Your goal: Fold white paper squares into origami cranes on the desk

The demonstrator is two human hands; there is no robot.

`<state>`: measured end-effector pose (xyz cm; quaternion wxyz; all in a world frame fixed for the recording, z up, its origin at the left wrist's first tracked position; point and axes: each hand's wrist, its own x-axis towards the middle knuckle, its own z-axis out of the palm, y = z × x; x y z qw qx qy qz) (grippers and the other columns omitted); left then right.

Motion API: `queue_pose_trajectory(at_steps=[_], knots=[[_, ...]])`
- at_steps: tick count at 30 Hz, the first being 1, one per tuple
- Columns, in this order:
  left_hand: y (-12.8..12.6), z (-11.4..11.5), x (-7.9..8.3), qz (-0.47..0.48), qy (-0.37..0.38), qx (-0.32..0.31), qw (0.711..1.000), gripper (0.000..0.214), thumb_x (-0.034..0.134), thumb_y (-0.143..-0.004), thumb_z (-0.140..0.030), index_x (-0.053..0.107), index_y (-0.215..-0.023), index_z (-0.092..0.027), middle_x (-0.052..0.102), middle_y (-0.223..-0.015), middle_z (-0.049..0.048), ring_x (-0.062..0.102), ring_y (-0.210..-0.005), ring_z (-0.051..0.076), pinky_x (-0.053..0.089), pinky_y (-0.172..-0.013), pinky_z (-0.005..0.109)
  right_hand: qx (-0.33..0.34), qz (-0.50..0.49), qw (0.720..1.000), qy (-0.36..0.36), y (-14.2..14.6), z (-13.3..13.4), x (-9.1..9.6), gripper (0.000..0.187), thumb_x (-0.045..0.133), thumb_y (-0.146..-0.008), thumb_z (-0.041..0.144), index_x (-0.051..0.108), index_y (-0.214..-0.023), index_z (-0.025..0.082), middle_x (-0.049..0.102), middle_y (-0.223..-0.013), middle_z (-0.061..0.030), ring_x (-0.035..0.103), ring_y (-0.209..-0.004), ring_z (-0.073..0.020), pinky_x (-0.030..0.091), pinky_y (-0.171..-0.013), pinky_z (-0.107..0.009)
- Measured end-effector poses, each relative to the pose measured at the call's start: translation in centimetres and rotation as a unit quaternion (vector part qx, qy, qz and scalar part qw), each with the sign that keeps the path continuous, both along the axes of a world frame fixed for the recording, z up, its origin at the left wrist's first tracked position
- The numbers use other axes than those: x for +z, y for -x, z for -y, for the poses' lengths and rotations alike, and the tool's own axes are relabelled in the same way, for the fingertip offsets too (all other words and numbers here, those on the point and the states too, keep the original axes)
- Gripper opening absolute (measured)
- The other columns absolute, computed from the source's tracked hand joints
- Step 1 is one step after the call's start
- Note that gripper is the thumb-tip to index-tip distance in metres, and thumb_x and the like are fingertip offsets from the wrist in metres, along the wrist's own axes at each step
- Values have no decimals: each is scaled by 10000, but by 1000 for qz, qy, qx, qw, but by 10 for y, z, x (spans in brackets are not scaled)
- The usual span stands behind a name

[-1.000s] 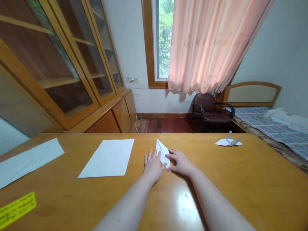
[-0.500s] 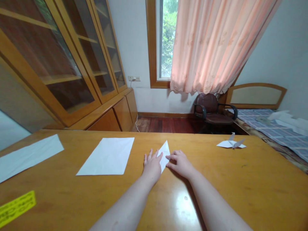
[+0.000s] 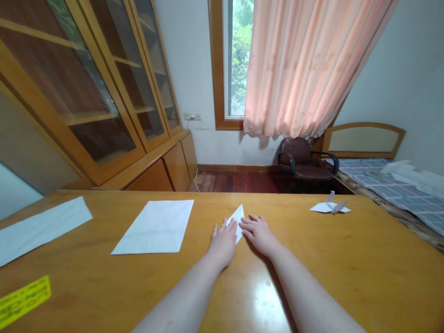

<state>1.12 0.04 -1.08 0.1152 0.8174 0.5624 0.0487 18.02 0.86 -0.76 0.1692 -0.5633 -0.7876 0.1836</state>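
Observation:
A small folded white paper [image 3: 237,218] lies flat on the wooden table [image 3: 312,259], its point aimed away from me. My left hand [image 3: 224,241] rests flat on its left side with fingers stretched out. My right hand [image 3: 256,232] presses on the paper's right edge, fingers extended and close together. Both hands touch the paper and meet over its near end, which they hide.
A blank white sheet [image 3: 156,226] lies left of the hands, another sheet [image 3: 38,229] at the far left, a yellow label [image 3: 22,300] near the front left. A folded paper crane [image 3: 331,206] sits at the back right. Beyond the table stand a chair [image 3: 301,159], bed and cabinets.
The folded paper has been turned so its point leans right instead of left. Both hands have closed in together over it and shifted slightly farther from me.

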Motion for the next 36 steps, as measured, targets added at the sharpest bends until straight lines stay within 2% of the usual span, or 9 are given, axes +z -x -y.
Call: queue_pose_trajectory(at_steps=[3,8,10,14,18,21,25,28,36], knots=[[2,-1,1,12,6,-23,1000,526,278,-890,-206,323,-1413,-231,304,-1491,6,189,-1392,238,163,-1120,510,-22,-10,1000,-6,-1,0,1,315,480,-879,360,609,-1166,343,560,-1298,2,357,-1296,-253,116,-1077,-524],[3,0,1,22,24,-41,999,605,290,-831,-115,319,-1410,-288,292,-1495,-27,145,-1404,228,80,-1119,549,-43,-47,998,-29,-3,-1,4,242,496,-862,327,701,-988,308,655,-1155,-15,487,-1179,-214,183,-1069,-478],[3,1,2,23,26,-49,998,641,313,-800,-94,322,-1406,-301,299,-1492,-33,113,-1410,225,37,-1113,570,-52,-53,996,-42,-3,-1,5,236,515,-845,308,703,-985,277,647,-1167,-37,515,-1148,-201,208,-1071,-450],[2,3,5,25,7,-39,999,605,321,-803,-94,397,-1359,-320,375,-1455,-32,119,-1409,223,-1,-1100,595,-51,-40,997,-34,-3,0,3,371,536,-822,271,600,-1187,249,512,-1344,-69,399,-1285,-211,183,-1092,-456],[0,3,7,34,-8,-21,999,543,301,-842,-114,443,-1316,-335,419,-1427,-40,201,-1388,237,80,-1096,601,29,-10,999,13,0,3,3,442,450,-882,275,457,-1323,304,422,-1419,-41,286,-1357,-194,107,-1109,-490],[-3,5,7,38,-7,-27,999,498,291,-884,-178,391,-1351,-320,392,-1445,-13,250,-1372,232,147,-1096,581,41,16,998,39,1,5,5,466,400,-911,295,375,-1376,298,383,-1442,-55,250,-1372,-189,83,-1110,-502],[-5,7,4,27,-9,-35,999,507,346,-888,-254,318,-1394,-284,337,-1476,21,205,-1388,229,130,-1104,576,30,43,998,44,0,5,6,468,349,-929,314,338,-1396,288,322,-1474,-57,216,-1384,-194,88,-1105,-516],[-4,8,1,21,-16,-35,999,478,352,-892,-291,357,-1370,-269,330,-1479,22,190,-1392,223,120,-1111,567,15,58,997,42,0,5,5,472,326,-935,329,323,-1404,281,296,-1485,-53,213,-1385,-197,86,-1101,-524],[-2,8,1,30,-17,-33,999,451,352,-893,-302,399,-1340,-260,350,-1467,19,204,-1387,221,118,-1113,569,-97,96,990,42,-5,1,0,602,362,-898,502,271,-1433,242,265,-1496,-70,152,-1394,-277,16,-1082,-586]])
